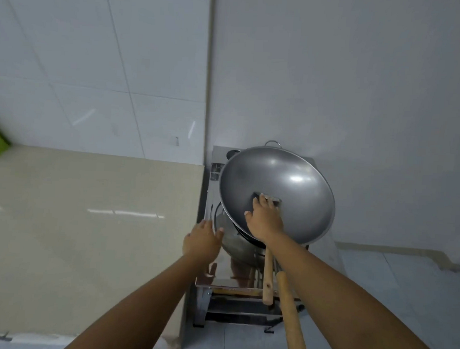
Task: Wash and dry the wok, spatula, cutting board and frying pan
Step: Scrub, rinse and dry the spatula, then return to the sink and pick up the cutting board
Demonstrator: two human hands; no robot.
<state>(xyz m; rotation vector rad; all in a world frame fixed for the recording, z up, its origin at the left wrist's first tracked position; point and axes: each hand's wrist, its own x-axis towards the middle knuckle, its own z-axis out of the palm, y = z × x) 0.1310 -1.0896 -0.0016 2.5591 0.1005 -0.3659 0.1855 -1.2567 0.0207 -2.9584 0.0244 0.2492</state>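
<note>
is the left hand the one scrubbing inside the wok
No, the right hand presses the dark scrubber against the inside of the wok, while the left hand is at its lower left rim.

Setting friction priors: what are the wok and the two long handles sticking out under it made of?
Wok: bare grey metal, likely steel or aluminium; smooth and semi-gloss, with soft glare patches inside. Long handles: wood by the look, pale tan and matte; the grain is too blurred to confirm.

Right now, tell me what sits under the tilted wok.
Under the wok a second pan shows in part on the steel stand, with two wooden handles sticking out toward the person. The wok covers the rest of it.
</note>
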